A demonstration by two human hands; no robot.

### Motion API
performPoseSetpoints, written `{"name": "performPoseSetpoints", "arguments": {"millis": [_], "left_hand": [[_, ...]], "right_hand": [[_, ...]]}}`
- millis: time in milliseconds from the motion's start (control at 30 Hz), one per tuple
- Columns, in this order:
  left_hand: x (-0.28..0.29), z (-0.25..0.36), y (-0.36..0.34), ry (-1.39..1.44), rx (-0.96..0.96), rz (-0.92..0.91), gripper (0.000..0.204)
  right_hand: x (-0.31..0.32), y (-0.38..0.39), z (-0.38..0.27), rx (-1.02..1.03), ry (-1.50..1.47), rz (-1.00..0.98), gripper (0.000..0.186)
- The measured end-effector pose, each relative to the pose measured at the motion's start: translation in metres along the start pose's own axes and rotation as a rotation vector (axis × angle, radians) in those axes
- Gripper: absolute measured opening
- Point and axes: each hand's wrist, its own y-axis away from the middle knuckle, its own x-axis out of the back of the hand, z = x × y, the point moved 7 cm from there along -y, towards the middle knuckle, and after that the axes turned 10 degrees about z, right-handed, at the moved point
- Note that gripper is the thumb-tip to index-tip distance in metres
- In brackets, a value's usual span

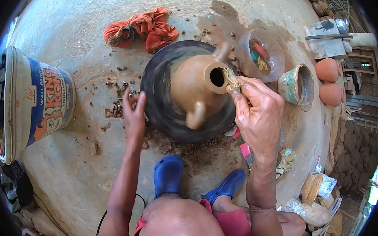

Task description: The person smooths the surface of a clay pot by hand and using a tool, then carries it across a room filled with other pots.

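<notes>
Rounded and bare, one bent knee (182, 225) lies nearest the camera, above a pair of blue plastic clogs (168, 173). Beyond it, a round-bellied brown clay pot (187, 81), with a narrow neck and two stubby projections on opposite sides, sits on a dark round potter's wheel (154, 111); motion blur suggests the wheel is turning.

The right hand (261, 109) pinches a wet, pale, limp strip (232, 79) between thumb and fingers against the edge of the pot's open mouth. The left hand (134, 112) is empty, its fingers loosely parted, just beside the wheel's left edge; whether the thumb touches it I cannot tell.

The pot's damp sheen suggests unfired clay: probably soft, slick and fairly heavy for its size, easily dented or pulled out of round. Light fingertip pressure through the wet strip suits the mouth. For lifting, two open palms low around the belly look safer, with the wheel stopped; the projections would likely bend or tear.

A clear plastic bowl (243, 52) stands just beyond the wheel, near a crumpled orange-red cloth (159, 32) and, farther left, a white-and-blue plastic bucket (64, 97).
</notes>
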Motion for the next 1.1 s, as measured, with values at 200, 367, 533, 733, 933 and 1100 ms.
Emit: {"name": "performPoseSetpoints", "arguments": {"millis": [200,367,533,733,933,1100], "left_hand": [[-0.028,0.012,-0.065,-0.136,-0.087,-0.03,0.068],[-0.025,-0.07,0.114,-0.046,0.442,-0.175,0.071],[-0.006,-0.055,0.106,-0.029,0.317,-0.233,0.081],[-0.011,-0.017,-0.028,0.076,0.074,-0.085,0.079],[-0.048,-0.094,0.191,0.017,0.766,-0.869,0.08],[-0.001,-0.041,0.058,-0.008,0.31,-0.036,0.094]], "right_hand": [[0.003,0.01,-0.005,-0.025,-0.002,0.003,0.017],[0.013,0.015,0.002,-0.053,0.082,-0.017,0.016],[0.008,0.009,0.006,-0.041,0.044,0.042,0.014],[0.001,-0.003,-0.006,0.011,0.035,0.018,0.012],[0.0,0.011,-0.009,-0.002,0.014,0.022,0.016],[0.012,0.017,-0.002,-0.053,0.037,0.001,0.014]]}}
